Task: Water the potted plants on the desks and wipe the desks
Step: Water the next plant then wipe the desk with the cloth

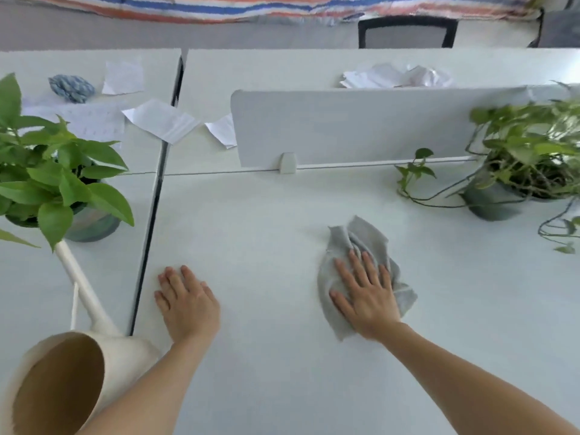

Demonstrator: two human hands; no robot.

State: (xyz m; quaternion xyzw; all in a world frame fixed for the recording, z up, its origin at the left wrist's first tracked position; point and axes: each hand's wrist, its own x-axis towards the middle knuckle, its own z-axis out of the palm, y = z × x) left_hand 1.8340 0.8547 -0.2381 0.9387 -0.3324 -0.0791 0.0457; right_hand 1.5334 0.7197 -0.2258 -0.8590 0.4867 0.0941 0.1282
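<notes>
My right hand (365,296) lies flat with straight fingers on a crumpled grey cloth (354,243), pressing it onto the white desk (266,233). My left hand (185,299) rests palm down on the same desk near its left edge, holding nothing. A cream watering can (94,350) stands at the lower left, its long spout pointing up toward a leafy potted plant (59,183) on the neighbouring desk. A second potted plant (518,158) with trailing vines sits at the right of my desk.
A white divider panel (345,127) stands along the back of the desk. Loose papers (161,120) and a blue crumpled cloth (71,87) lie on the far desks. A dark gap (150,221) separates the two near desks. A black chair (408,31) stands behind.
</notes>
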